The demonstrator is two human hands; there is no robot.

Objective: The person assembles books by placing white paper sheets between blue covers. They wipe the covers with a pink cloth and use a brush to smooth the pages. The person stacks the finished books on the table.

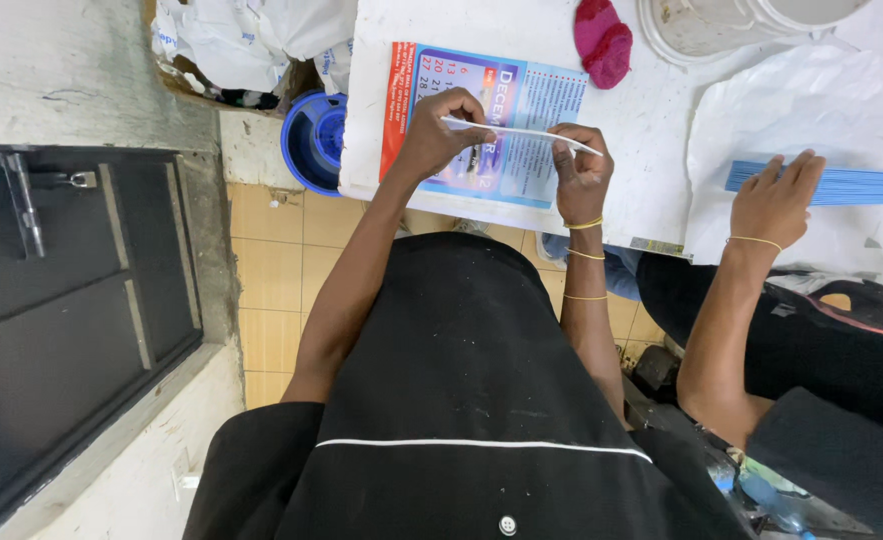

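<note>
Here both hands, left (439,135) & right (581,170), pinch a white strip (521,133) (over blue-red calendar sheet (521,165)).

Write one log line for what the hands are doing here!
left hand: pinches white strip | right hand: pinches its other end | under: calendar sheet on white table | nearby: another person's hand on blue strips

Both hands (441,135) (581,170) w/ white strip (521,133)
</note>
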